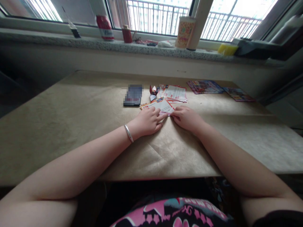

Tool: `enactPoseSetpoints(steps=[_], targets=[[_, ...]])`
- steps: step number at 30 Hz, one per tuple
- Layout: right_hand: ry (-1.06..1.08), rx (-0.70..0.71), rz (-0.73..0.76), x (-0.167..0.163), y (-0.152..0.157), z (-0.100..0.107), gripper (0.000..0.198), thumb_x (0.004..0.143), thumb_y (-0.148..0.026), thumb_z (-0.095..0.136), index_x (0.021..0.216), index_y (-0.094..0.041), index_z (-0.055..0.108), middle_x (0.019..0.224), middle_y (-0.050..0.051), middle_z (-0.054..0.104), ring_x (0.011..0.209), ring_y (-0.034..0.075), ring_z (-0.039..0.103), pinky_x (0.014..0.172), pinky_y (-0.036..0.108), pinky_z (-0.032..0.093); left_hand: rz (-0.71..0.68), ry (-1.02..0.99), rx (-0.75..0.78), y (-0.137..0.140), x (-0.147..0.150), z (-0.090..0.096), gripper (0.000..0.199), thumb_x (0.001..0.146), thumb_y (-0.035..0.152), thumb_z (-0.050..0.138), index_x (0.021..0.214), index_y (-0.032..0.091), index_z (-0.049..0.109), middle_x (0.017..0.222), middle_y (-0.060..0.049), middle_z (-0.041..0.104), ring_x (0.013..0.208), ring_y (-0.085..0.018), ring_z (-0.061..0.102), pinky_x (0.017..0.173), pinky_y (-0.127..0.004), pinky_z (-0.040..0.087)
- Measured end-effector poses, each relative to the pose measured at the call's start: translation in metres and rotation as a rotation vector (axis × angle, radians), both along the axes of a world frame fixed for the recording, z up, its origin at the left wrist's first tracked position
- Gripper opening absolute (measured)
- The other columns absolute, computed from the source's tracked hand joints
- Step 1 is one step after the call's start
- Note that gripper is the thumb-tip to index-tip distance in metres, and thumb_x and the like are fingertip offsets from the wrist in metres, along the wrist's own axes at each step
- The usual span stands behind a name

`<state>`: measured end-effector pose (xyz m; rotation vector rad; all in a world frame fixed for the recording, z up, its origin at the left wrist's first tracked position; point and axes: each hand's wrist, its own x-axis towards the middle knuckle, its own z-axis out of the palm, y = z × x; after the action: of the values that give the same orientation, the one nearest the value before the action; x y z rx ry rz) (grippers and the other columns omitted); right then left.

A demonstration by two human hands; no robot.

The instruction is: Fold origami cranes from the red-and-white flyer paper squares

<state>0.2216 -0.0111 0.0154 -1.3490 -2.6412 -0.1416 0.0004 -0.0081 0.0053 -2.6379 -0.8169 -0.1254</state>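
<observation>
A white printed paper sheet with red and orange edges (165,106) lies on the table in front of me. My left hand (149,121), with a silver bangle at the wrist, rests on its near left part. Its index finger stretches toward the near edge, and the fingers are spread. At the near right corner, my right hand (187,118) has thumb and fingers pinched on the paper. A small folded paper piece (153,92) stands just beyond the sheet. Beside it lie more printed sheets (174,92).
A dark phone-like slab (133,95), partly pixelated, lies left of the papers. Colourful printed sheets (205,86) sit at the back right of the table (71,126). On the windowsill are a red can (104,28), a red bottle (127,34) and a patterned cup (184,33).
</observation>
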Motion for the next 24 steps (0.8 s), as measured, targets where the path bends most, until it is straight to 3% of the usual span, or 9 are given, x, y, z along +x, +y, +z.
enactPoseSetpoints(steps=[6, 16, 24], targets=[[-0.132, 0.005, -0.014, -0.012, -0.007, 0.005, 0.032, 0.093, -0.019, 0.042, 0.102, -0.012, 0.072, 0.102, 0.013, 0.069, 0.098, 0.024, 0.061, 0.083, 0.031, 0.043, 0.025, 0.025, -0.001, -0.002, 0.002, 0.002, 0.051, 0.100, 0.041, 0.038, 0.143, 0.018, 0.050, 0.108, -0.017, 0.063, 0.098, -0.028, 0.057, 0.087, -0.040, 0.040], [-0.289, 0.006, -0.061, -0.027, -0.011, 0.009, 0.034, 0.093, -0.017, 0.037, 0.100, -0.013, 0.070, 0.098, 0.018, 0.068, 0.086, 0.027, 0.064, 0.068, 0.034, 0.040, 0.059, 0.005, -0.048, -0.003, 0.008, 0.005, 0.042, 0.098, 0.041, 0.039, 0.122, 0.016, 0.063, 0.102, -0.016, 0.063, 0.092, -0.028, 0.057, 0.082, -0.039, 0.043], [-0.266, 0.018, -0.082, -0.023, -0.011, 0.011, 0.033, 0.092, -0.019, 0.039, 0.100, -0.014, 0.070, 0.100, 0.016, 0.069, 0.088, 0.027, 0.065, 0.067, 0.034, 0.039, 0.005, 0.007, -0.037, 0.001, 0.001, 0.007, 0.043, 0.100, 0.041, 0.037, 0.131, 0.020, 0.058, 0.108, -0.014, 0.063, 0.090, -0.025, 0.057, 0.081, -0.038, 0.043]])
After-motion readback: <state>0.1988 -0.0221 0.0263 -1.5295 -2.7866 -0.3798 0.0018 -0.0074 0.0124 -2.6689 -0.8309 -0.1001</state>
